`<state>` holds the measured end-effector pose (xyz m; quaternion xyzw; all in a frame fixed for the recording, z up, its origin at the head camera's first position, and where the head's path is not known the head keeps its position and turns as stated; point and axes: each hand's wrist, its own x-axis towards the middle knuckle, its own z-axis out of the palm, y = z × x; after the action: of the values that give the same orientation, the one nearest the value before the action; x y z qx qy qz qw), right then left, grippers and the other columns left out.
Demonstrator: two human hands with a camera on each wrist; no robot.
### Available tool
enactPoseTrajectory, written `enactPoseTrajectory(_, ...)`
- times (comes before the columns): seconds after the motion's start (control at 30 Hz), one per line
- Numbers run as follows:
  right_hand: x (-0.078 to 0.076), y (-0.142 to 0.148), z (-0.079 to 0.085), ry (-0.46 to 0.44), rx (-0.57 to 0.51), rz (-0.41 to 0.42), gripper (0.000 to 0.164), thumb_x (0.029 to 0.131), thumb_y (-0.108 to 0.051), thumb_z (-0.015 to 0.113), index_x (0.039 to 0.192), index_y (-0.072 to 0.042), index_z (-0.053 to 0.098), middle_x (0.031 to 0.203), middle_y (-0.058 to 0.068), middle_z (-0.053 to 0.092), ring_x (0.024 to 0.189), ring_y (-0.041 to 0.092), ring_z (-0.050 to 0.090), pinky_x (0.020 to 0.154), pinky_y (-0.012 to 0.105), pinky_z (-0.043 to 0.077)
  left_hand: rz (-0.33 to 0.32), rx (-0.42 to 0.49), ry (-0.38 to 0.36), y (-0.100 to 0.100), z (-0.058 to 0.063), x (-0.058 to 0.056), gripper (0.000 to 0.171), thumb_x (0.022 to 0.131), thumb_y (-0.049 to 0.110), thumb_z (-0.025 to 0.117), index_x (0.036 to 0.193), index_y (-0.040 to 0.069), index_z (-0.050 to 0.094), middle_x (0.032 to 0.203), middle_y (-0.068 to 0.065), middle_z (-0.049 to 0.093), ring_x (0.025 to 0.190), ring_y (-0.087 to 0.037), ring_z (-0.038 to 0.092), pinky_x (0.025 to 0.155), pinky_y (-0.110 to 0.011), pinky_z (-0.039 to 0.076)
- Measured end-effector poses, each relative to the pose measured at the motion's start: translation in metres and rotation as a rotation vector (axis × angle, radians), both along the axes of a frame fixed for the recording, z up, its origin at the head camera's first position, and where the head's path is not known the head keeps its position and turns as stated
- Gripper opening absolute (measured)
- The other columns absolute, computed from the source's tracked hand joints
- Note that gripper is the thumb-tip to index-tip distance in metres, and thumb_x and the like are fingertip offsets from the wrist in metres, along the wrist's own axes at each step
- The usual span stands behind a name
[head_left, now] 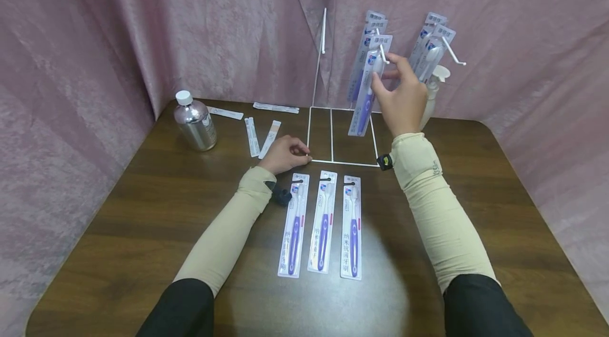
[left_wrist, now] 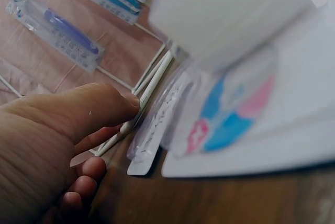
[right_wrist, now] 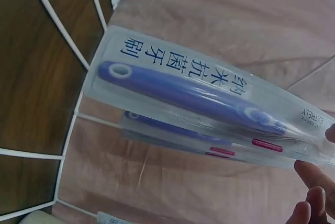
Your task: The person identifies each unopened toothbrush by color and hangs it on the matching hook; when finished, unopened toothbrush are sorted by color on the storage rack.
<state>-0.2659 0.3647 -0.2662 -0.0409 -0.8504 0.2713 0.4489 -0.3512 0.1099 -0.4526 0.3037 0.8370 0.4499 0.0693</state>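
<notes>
My right hand point(head_left: 404, 96) pinches a packaged toothbrush point(head_left: 367, 94) by its edge; a purple handle shows through the clear pack. This pack hangs on the front of a white hook point(head_left: 383, 55), with other packs behind it. In the right wrist view the toothbrush pack point(right_wrist: 193, 90) fills the middle, the fingers point(right_wrist: 314, 185) at its lower right. My left hand point(head_left: 286, 154) holds the front left corner of a white wire display rack point(head_left: 331, 136). Thumb and fingers close around the rack's wire point(left_wrist: 152, 85) in the left wrist view.
Three packaged toothbrushes point(head_left: 324, 220) lie side by side before the rack. More packs point(head_left: 430, 46) hang from a right hook; the left hook point(head_left: 324, 33) is bare. A silver bottle point(head_left: 195, 123), several slim packets point(head_left: 252, 136) and a pump bottle point(head_left: 432, 93) stand or lie around.
</notes>
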Motion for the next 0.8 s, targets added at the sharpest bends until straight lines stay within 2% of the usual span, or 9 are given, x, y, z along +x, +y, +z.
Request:
enactPoseTrajectory(0.1, -0.014, 0.005, 0.004, -0.028, -0.008, -0.004, 0.04, 0.096, -0.03, 0.077, 0.133, -0.016, 0.07, 0.105, 0.009, 0.08, 0.082, 0.033, 0.073, 0.073, 0.043, 0.047, -0.004, 0.007, 0.004, 0.002, -0.001, -0.001, 0.019, 0.085, 0.024, 0.087, 0.098, 0.013, 0.08, 0.096, -0.001, 0.068, 0.09, -0.019, 0.058, 0.084, -0.035, 0.047)
enactPoseTrajectory(0.27, -0.032, 0.011, 0.006, -0.052, -0.032, -0.016, 0.041, 0.096, -0.029, 0.076, 0.134, -0.017, 0.069, 0.107, 0.01, 0.08, 0.094, 0.03, 0.077, 0.078, 0.046, 0.053, -0.001, 0.004, 0.006, 0.004, -0.002, 0.001, 0.018, 0.084, 0.024, 0.088, 0.097, 0.014, 0.08, 0.095, 0.0, 0.067, 0.09, -0.019, 0.058, 0.083, -0.036, 0.048)
enactPoseTrajectory(0.47, -0.034, 0.016, 0.005, -0.068, -0.061, -0.015, 0.044, 0.094, -0.028, 0.078, 0.135, -0.019, 0.066, 0.112, 0.01, 0.078, 0.099, 0.03, 0.074, 0.081, 0.044, 0.052, -0.007, 0.008, 0.022, 0.008, -0.006, 0.002, 0.017, 0.085, 0.024, 0.088, 0.097, 0.014, 0.08, 0.094, 0.0, 0.067, 0.089, -0.019, 0.057, 0.082, -0.035, 0.047)
enactPoseTrajectory(0.53, -0.027, 0.017, 0.003, -0.054, -0.1, 0.012, 0.044, 0.093, -0.026, 0.078, 0.135, -0.019, 0.066, 0.117, 0.008, 0.077, 0.105, 0.022, 0.071, 0.084, 0.038, 0.049, -0.007, 0.011, 0.024, 0.008, -0.006, 0.003, 0.018, 0.084, 0.024, 0.088, 0.097, 0.014, 0.08, 0.095, 0.0, 0.068, 0.089, -0.019, 0.058, 0.083, -0.036, 0.048)
enactPoseTrajectory(0.63, -0.007, 0.017, -0.006, -0.025, -0.209, 0.082, 0.042, 0.093, -0.019, 0.075, 0.134, -0.019, 0.065, 0.115, 0.004, 0.074, 0.088, 0.011, 0.065, 0.076, 0.028, 0.047, 0.001, 0.003, 0.031, 0.007, -0.004, 0.004, 0.018, 0.085, 0.025, 0.088, 0.097, 0.015, 0.08, 0.096, 0.001, 0.068, 0.09, -0.018, 0.058, 0.084, -0.035, 0.048)
enactPoseTrajectory(0.73, 0.021, 0.015, -0.03, -0.032, -0.368, 0.197, 0.035, 0.096, -0.014, 0.072, 0.131, -0.016, 0.066, 0.106, 0.001, 0.069, 0.068, 0.009, 0.053, 0.061, 0.022, 0.043, 0.011, -0.005, 0.033, 0.003, 0.0, 0.005, 0.019, 0.085, 0.025, 0.087, 0.098, 0.014, 0.08, 0.098, -0.001, 0.068, 0.092, -0.019, 0.058, 0.085, -0.036, 0.048)
enactPoseTrajectory(0.8, 0.04, 0.013, -0.053, -0.083, -0.494, 0.275, 0.029, 0.099, -0.012, 0.07, 0.128, -0.013, 0.067, 0.1, 0.0, 0.066, 0.06, 0.009, 0.05, 0.053, 0.021, 0.043, 0.016, -0.011, 0.024, 0.0, 0.002, 0.006, 0.019, 0.085, 0.024, 0.087, 0.099, 0.013, 0.08, 0.099, -0.002, 0.068, 0.092, -0.02, 0.059, 0.086, -0.036, 0.048)
